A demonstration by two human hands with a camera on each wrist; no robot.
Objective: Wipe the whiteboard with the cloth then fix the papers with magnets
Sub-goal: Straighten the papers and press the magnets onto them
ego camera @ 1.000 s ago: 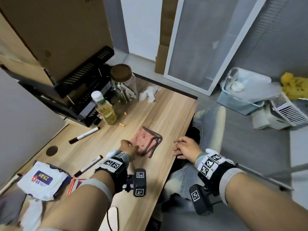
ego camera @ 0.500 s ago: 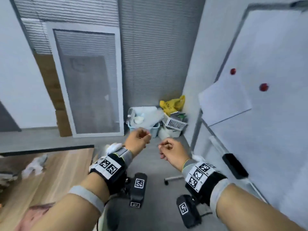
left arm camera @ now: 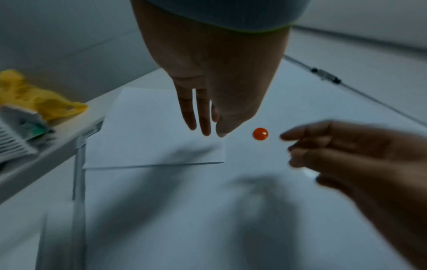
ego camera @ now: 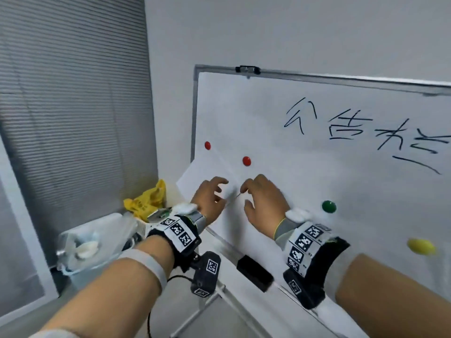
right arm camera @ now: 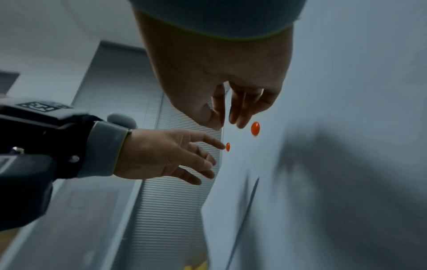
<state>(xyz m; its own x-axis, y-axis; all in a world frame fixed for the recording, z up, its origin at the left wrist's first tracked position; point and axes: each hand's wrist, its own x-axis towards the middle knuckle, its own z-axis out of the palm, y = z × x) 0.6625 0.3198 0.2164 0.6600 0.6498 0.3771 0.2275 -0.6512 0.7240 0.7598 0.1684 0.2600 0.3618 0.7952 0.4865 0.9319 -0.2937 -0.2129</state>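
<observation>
The whiteboard (ego camera: 317, 181) leans in front of me with black writing (ego camera: 353, 128) on its upper right. A white paper (ego camera: 202, 172) lies tilted on its lower left, one corner past the frame. Two red magnets (ego camera: 207, 145) (ego camera: 246, 161) sit just above it. My left hand (ego camera: 219, 191) hovers at the paper's right corner with straight fingers (left arm camera: 203, 127); contact cannot be told. My right hand (ego camera: 245, 196) is beside it, fingers loosely curled and holding nothing, just below one red magnet (right arm camera: 255, 128). The cloth is out of view.
A green magnet (ego camera: 328, 206) and a yellow magnet (ego camera: 421, 246) sit on the board to my right. A black eraser (ego camera: 253, 273) lies on the board's tray. A clear plastic bin (ego camera: 92, 245) and a yellow bag (ego camera: 146, 201) stand on the floor at left.
My view swung from the desk, where the pink cloth stayed, to the whiteboard. Both hands rose to the paper and their fingers uncurled.
</observation>
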